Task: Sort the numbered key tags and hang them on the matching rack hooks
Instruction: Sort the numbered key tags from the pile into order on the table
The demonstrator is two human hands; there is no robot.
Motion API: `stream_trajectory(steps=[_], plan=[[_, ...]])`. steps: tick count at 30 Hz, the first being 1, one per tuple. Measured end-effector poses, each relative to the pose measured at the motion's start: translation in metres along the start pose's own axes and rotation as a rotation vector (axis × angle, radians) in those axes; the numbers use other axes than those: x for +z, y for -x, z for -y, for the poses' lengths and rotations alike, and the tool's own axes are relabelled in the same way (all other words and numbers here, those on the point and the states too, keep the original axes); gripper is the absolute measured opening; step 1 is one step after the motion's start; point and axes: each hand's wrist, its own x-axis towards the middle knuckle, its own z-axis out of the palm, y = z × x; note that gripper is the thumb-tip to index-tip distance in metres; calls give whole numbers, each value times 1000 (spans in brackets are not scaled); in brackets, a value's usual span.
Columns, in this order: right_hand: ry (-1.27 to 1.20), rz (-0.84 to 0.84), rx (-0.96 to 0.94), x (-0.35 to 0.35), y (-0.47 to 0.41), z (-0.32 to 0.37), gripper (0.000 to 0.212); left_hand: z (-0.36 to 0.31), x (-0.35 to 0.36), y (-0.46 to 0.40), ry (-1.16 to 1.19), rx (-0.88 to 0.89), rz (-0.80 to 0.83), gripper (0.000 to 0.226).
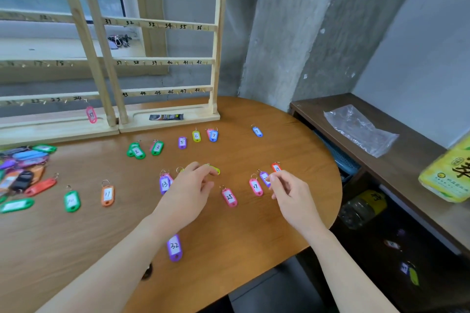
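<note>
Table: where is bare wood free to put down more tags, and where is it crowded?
Free: the table below orange tag 11, left of purple tag 32; also right of blue tag 9, toward the edge. Crowded: the tag pile at far left and around both hands.

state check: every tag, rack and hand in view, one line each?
rack: upright, hooks mostly bare
pink tag: hanging from the hook under 24
tag 32: flat on table
tag 25: flat
unsorted tags: heaped at left
left hand: touching a yellow tag
right hand: pinching a purple tag
</note>
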Motion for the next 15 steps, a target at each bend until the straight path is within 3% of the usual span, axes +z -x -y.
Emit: stream_trajectory(steps=[8,15], plan=[[-66,87,-102,61,-23,55,21,62,-86,57,-39,-61,-253,27],[-56,288,-224,151,-33,121,18,146,-153,145,-102,-395,-462,28]])
